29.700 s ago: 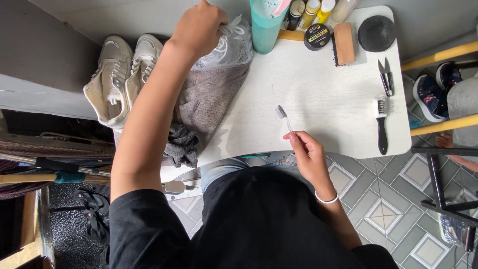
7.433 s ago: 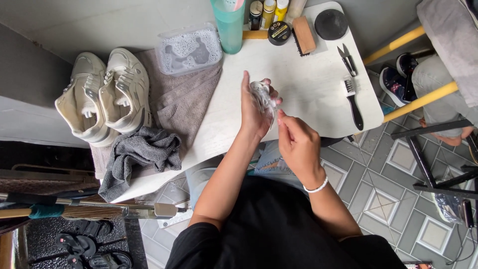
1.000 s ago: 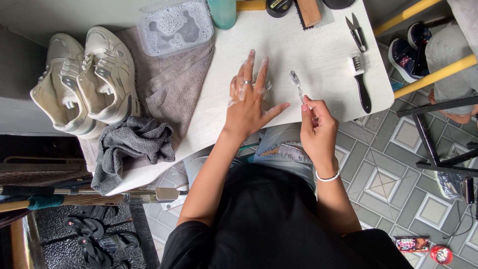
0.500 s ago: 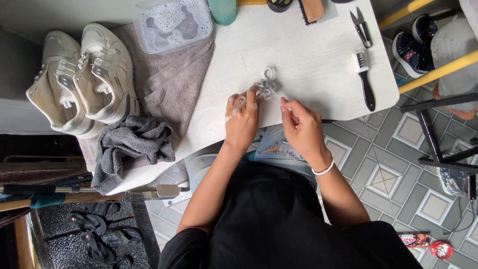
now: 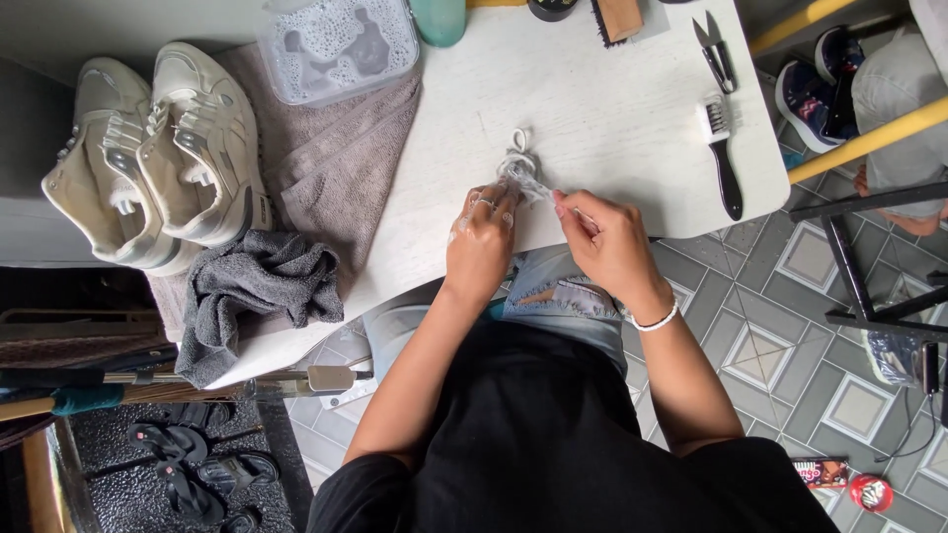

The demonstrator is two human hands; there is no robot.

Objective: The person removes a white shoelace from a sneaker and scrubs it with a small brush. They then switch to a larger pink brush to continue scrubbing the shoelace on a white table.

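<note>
A wet, tangled bunch of white shoelaces (image 5: pixel 517 164) lies at the near edge of the white table (image 5: pixel 612 109). My left hand (image 5: pixel 481 235) grips the bunch from the left, soapy fingers closed on it. My right hand (image 5: pixel 607 242) is closed beside it, fingertips at the laces, with the thin pale handle of a small brush (image 5: pixel 583 213) pinched in them. A pair of cream sneakers without laces (image 5: pixel 158 158) stands at the table's left end on a grey towel (image 5: pixel 331 173).
A clear tub of soapy water (image 5: pixel 336 44) and a teal bottle (image 5: pixel 439 15) stand at the back. A black-handled brush (image 5: pixel 726 163) and small clippers (image 5: pixel 716 49) lie to the right. A dark grey cloth (image 5: pixel 257 286) is crumpled at the front left.
A second ago my left hand lay flat on the table and my right held the small brush apart. Both hands have since closed together on the laces.
</note>
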